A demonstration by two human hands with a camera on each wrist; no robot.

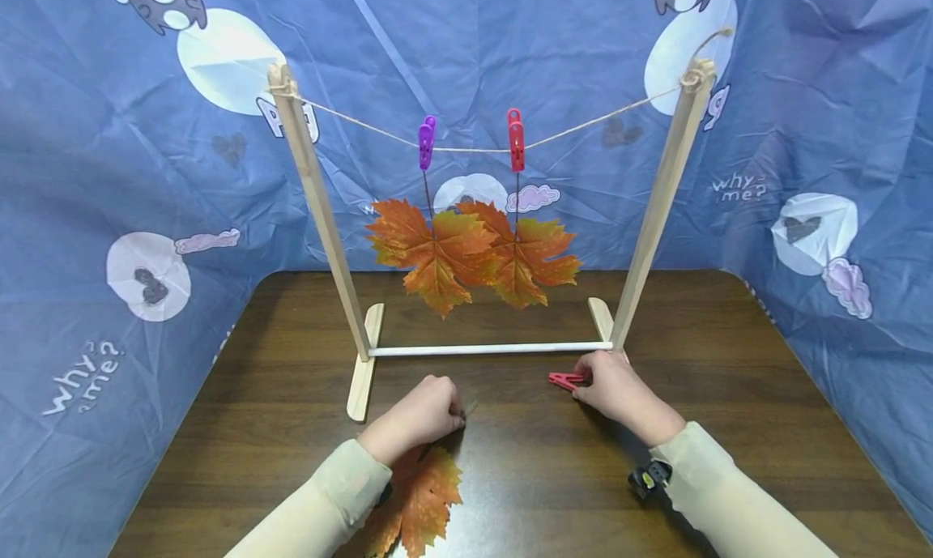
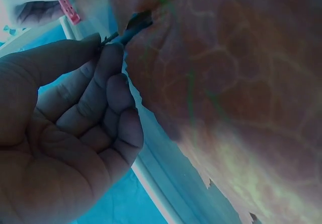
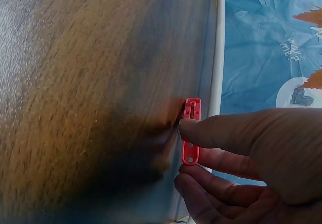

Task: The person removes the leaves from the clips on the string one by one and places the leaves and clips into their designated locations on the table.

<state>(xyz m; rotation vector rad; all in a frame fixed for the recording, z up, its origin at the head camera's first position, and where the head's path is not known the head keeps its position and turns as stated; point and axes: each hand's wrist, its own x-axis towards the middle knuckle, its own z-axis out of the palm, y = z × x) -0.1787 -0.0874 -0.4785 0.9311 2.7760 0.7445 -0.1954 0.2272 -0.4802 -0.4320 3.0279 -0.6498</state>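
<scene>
My left hand (image 1: 430,408) pinches the stem of an orange artificial maple leaf (image 1: 426,501) between thumb and forefinger. The leaf hangs below that hand, partly hidden by the forearm; the left wrist view shows its veined surface (image 2: 236,73) close up. In my right hand (image 1: 615,388), thumb and fingers hold a red clothespin (image 1: 563,381), also plain in the right wrist view (image 3: 191,133). Above, a purple clothespin (image 1: 427,142) and another red clothespin (image 1: 516,140) grip a twine line (image 1: 470,150). From each hangs a maple leaf by its stem, the left leaf (image 1: 433,254) overlapping the right leaf (image 1: 535,258).
Two wooden posts, a left post (image 1: 321,210) and a right post (image 1: 663,210), carry the twine. A white rod (image 1: 488,350) joins their feet on the brown table (image 1: 539,477). Behind stands a blue printed cloth (image 1: 474,64).
</scene>
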